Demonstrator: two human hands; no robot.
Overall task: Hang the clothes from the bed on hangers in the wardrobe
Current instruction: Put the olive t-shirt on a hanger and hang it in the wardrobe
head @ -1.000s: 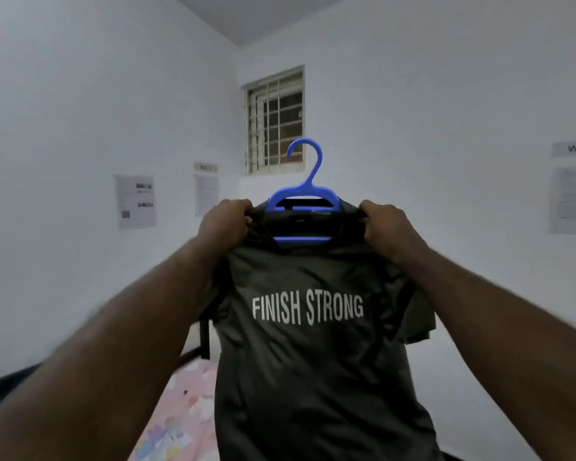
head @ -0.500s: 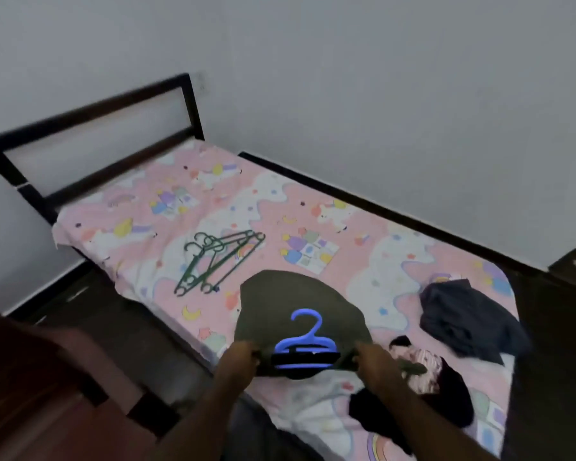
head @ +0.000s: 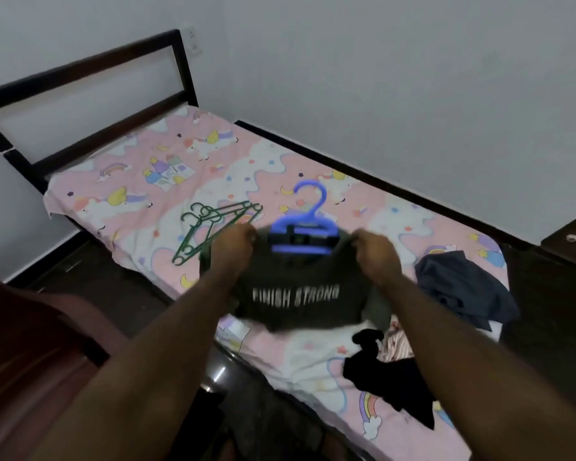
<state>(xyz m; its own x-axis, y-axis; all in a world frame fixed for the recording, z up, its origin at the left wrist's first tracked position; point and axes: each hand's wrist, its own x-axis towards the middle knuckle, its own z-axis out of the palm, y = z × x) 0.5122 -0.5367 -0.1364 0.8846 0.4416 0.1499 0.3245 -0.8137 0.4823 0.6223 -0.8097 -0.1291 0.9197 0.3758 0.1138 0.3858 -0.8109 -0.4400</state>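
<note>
A dark olive T-shirt (head: 300, 287) printed "FINISH STRONG" hangs on a blue hanger (head: 305, 224) above the bed. My left hand (head: 231, 247) grips the shirt's left shoulder and my right hand (head: 378, 256) grips its right shoulder. The hanger's hook sticks up between my hands. The shirt's lower part is blurred and bunched above the bed's (head: 140, 181) near edge. Several green hangers (head: 210, 227) lie on the sheet just left of my left hand. More clothes lie on the bed: a dark blue garment (head: 463, 287), a black garment (head: 393, 377) and a striped piece (head: 396, 344).
The bed has a pink patterned sheet and a dark frame with a headboard (head: 90, 94) at the left. White walls stand behind it. A dark wooden surface (head: 569, 237) sits at the far right. Dark floor lies in front of the bed, with reddish-brown wood (head: 30, 361) at lower left.
One second ago I held the shirt high, facing the wall and window. My view has since swung down to the bed, and the shirt on its hanger is now lower over the mattress.
</note>
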